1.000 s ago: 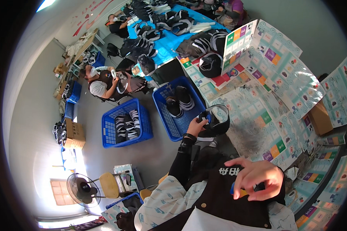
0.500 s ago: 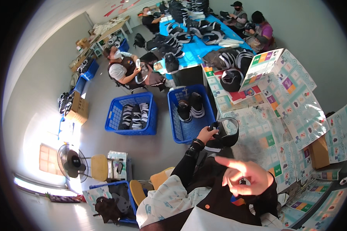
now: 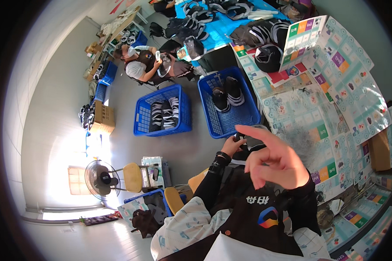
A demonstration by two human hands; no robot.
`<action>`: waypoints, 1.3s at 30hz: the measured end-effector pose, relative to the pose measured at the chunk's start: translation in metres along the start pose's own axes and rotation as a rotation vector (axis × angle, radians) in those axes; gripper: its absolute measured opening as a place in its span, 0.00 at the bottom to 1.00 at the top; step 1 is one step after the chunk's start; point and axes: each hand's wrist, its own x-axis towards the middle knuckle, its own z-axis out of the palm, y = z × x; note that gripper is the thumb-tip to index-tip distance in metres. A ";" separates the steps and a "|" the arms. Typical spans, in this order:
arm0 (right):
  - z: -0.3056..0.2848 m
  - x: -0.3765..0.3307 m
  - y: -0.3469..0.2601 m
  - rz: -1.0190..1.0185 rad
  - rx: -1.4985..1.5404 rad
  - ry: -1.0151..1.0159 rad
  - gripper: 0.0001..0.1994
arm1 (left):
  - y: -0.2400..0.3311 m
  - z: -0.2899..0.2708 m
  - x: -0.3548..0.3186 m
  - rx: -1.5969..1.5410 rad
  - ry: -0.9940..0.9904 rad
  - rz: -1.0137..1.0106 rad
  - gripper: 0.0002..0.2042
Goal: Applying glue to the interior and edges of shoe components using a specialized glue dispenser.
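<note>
You have a bench under white-and-teal printed sheets, right of frame. Blue slatted plastic basket, upper centre. Black cap-shaped fabric piece with pale rim just below it, partly hidden: likely light, soft, not fragile; best held by its edge, probably firmer. Your right hand looks unladen, index finger outstretched, others curled. Your left hand pinches the piece's left edge.

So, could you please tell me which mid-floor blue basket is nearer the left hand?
The basket on the right, just beyond the left hand; it holds two cap stacks, while the basket on the left, farther off, holds three rows.
</note>
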 end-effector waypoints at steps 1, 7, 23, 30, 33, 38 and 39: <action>-0.008 -0.009 0.010 -0.002 -0.048 0.063 0.37 | -0.008 -0.001 0.000 0.095 0.020 -0.085 0.22; -0.155 -0.123 0.189 0.085 -0.497 0.936 0.18 | -0.020 0.017 0.040 0.436 -0.285 0.198 0.25; -0.135 -0.340 0.418 1.063 -0.990 2.048 0.43 | 0.021 0.272 0.137 0.298 -0.716 -0.140 0.16; -0.183 -0.374 0.434 1.154 -1.150 2.078 0.30 | -0.008 0.350 0.128 0.352 -0.651 -0.258 0.16; -0.195 -0.379 0.447 1.186 -0.974 2.201 0.26 | -0.012 0.365 0.128 0.371 -0.645 -0.245 0.17; -0.178 -0.383 0.433 0.788 -0.848 2.372 0.22 | -0.013 0.372 0.139 0.458 -0.661 -0.253 0.19; -0.168 -0.370 0.416 0.642 -0.868 2.408 0.19 | -0.014 0.367 0.139 0.474 -0.651 -0.235 0.20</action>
